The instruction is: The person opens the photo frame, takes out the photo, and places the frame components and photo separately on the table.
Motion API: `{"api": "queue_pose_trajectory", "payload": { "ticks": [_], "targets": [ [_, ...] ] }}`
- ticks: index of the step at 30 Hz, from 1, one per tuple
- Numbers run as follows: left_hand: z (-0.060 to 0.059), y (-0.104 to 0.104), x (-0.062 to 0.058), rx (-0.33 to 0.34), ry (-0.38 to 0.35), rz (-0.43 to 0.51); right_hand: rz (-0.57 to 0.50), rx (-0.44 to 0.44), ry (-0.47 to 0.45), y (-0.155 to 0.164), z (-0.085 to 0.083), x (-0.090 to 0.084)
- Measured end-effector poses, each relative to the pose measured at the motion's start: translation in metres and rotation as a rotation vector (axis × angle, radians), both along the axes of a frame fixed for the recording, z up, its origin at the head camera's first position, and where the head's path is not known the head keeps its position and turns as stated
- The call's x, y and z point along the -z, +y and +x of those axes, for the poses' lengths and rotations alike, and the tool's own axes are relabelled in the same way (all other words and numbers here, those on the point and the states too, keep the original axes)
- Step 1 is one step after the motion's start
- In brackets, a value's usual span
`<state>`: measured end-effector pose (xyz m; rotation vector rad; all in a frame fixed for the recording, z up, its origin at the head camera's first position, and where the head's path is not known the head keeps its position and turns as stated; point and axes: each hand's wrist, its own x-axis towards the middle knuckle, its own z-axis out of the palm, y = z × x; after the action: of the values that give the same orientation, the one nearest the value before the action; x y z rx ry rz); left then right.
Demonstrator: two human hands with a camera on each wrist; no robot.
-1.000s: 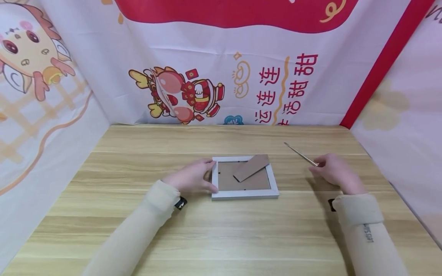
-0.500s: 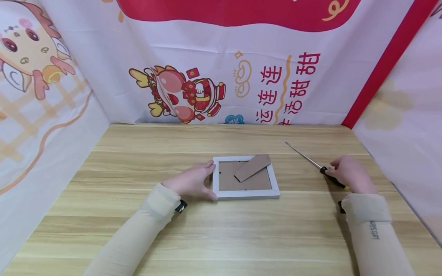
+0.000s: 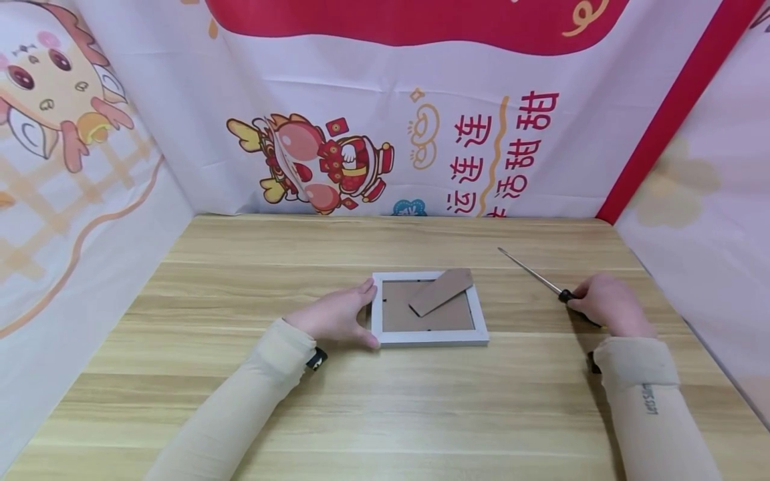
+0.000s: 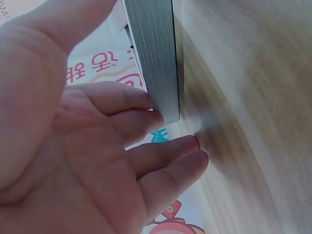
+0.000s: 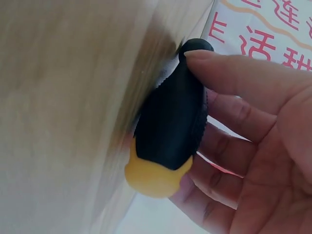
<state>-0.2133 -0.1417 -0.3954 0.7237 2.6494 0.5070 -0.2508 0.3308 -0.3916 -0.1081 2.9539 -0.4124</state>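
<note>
A white picture frame (image 3: 430,308) lies face down near the middle of the wooden surface (image 3: 385,401), its brown backing board up and a cardboard stand flap (image 3: 441,291) lying slantwise across the far right corner. The left hand (image 3: 334,314) rests at the frame's left edge; the thumb reaches the far left corner and the fingers touch the near left corner. In the left wrist view the fingers (image 4: 146,122) lie nearly straight against the frame's side (image 4: 153,53), so this grip is loose and wide, bracing rather than clutching.

Well apart to the right, the right hand (image 3: 607,304) holds a screwdriver (image 3: 532,272). Its thin metal shaft points away to the far left, just above or on the surface; the head view does not settle which. In the right wrist view the fingers (image 5: 234,78) curl round the black handle (image 5: 170,117) with its yellow butt, a narrow grip closed on the tool.

Printed cloth hangs behind and on both sides.
</note>
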Motion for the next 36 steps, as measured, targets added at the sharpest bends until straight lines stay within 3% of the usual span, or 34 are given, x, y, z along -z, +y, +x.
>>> {"api": "queue_pose_trajectory", "payload": {
  "ticks": [5,11,18,22,26,30,36],
  "targets": [
    [-0.001,-0.001,0.003,-0.002,0.000,-0.001,-0.044,-0.004,0.023,0.001,0.000,-0.001],
    [-0.003,-0.001,0.004,0.000,0.006,-0.001,-0.169,-0.028,0.056,-0.005,0.003,-0.019],
    [-0.005,-0.001,0.005,0.008,0.010,-0.001,-0.198,-0.092,0.241,-0.029,0.012,-0.041],
    [-0.005,-0.001,0.006,0.004,0.007,-0.005,-0.228,-0.113,0.299,-0.044,0.019,-0.049],
    [-0.006,-0.001,0.006,0.000,0.011,-0.005,-0.255,-0.206,0.336,-0.059,0.024,-0.050],
    [-0.006,-0.001,0.006,0.001,0.015,-0.011,-0.283,-0.323,0.269,-0.072,0.026,-0.046],
    [-0.007,0.000,0.005,0.011,0.025,-0.013,-0.332,-0.427,0.130,-0.091,0.027,-0.037]
  ]
}}
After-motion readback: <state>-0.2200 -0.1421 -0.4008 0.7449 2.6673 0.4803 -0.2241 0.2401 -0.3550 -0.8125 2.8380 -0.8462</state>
